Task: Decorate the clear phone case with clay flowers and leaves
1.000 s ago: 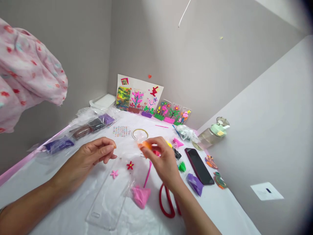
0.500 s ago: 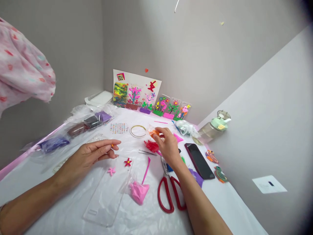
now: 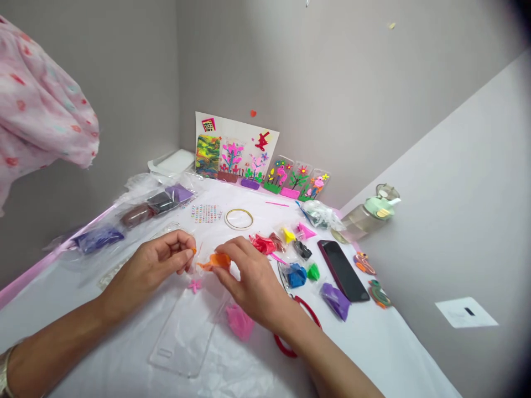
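Two hands on orange modelling clay at the centre of view; left hand has thumb and forefinger pressed together on a tiny orange clay crumb, other fingers curled in; right hand pinches an orange clay lump in its fingertips, a thin orange strand trailing toward the left hand; hands close together, not touching; pink clay star just below them, at the top edge of a clear phone case lying flat at 6 o'clock; beyond the star, the visible part of the case looks bare; three decorated phone cases stand at 12 o'clock beside a clay-art display card, so those look finished; small clay packets spread from 2 to 4 o'clock: red, yellow, black, blue, green, purple; pink clay bag touches the right hand's heel side at 6 o'clock; red-handled scissors partly hidden under the right forearm; smartphone at 3 o'clock; four larger clay bags at 9 to 10 o'clock, apparently unused
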Tool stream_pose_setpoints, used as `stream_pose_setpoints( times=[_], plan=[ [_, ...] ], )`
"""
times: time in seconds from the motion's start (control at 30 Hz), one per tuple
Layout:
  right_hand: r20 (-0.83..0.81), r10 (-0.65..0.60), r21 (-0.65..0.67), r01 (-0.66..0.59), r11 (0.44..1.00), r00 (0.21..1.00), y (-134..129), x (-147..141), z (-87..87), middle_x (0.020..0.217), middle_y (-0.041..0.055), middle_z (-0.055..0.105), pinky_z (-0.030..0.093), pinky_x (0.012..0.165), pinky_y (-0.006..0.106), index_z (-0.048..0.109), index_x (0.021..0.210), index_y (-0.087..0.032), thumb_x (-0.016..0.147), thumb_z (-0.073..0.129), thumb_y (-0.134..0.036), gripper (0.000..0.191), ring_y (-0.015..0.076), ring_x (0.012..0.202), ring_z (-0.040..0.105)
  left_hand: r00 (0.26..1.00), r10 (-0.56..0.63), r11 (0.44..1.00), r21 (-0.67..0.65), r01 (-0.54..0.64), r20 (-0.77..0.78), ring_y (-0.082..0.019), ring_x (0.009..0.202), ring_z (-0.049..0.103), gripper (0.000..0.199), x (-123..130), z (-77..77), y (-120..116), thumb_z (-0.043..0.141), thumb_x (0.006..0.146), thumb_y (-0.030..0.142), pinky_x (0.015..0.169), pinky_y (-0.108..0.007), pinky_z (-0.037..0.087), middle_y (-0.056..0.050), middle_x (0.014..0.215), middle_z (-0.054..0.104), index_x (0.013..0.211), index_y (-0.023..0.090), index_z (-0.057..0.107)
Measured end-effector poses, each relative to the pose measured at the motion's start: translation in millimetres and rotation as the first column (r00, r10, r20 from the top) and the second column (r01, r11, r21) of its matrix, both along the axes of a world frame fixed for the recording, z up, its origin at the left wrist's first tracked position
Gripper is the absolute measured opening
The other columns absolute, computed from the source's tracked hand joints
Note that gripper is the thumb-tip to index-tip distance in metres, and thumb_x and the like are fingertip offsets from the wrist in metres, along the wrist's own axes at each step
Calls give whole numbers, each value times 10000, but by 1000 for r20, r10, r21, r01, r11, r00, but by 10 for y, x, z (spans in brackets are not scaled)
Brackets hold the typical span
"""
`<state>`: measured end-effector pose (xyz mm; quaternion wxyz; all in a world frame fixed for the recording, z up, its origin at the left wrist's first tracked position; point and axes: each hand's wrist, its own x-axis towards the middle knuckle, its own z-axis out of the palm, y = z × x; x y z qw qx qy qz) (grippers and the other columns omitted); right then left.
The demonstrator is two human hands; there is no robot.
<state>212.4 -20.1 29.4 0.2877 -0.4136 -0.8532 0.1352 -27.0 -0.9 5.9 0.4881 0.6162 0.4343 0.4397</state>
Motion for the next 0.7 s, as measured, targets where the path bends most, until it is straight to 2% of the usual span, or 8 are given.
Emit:
stream_pose_setpoints(
  times=[0.1, 0.3, 0.5, 0.7],
  plan=[
    [6, -13, 50, 13, 999, 1000, -13, -39, -42, 1100, 104, 744, 605, 811, 365, 697, 1162, -196, 1094, 696, -254, 90, 252, 980, 730, 997, 49, 998, 54, -46, -59, -148, 668, 607, 263, 27, 22, -27, 759, 941, 516, 633, -229, 535, 37, 754, 648, 870, 264, 731],
    [-96, -48, 157, 63, 986, 994, 2, -56, -107, 1066, 95, 737, 605, 810, 348, 681, 1155, -196, 1094, 677, -219, 66, 237, 964, 714, 979, 163, 984, 92, -153, -118, -173, 713, 627, 326, 29, -38, 1, 758, 926, 589, 648, -254, 531, 18, 802, 684, 879, 267, 742],
    [-32, -93, 144, 96, 985, 995, -11, -54, -91, 1085, 117, 741, 611, 815, 370, 687, 1128, -196, 1093, 671, -223, 47, 262, 987, 717, 985, 93, 990, 121, -75, -148, -196, 745, 666, 277, 55, 4, -31, 764, 934, 557, 673, -271, 557, -6, 846, 748, 877, 289, 805],
    [20, -120, 100, 118, 988, 993, -15, -44, -72, 1098, 123, 730, 613, 831, 389, 699, 1110, -218, 1099, 630, -204, 71, 274, 1000, 714, 974, 33, 944, 327, 43, -225, -235, 867, 752, 189, 64, -37, -25, 697, 985, 424, 777, -298, 597, -30, 923, 806, 957, 313, 847]
  ],
)
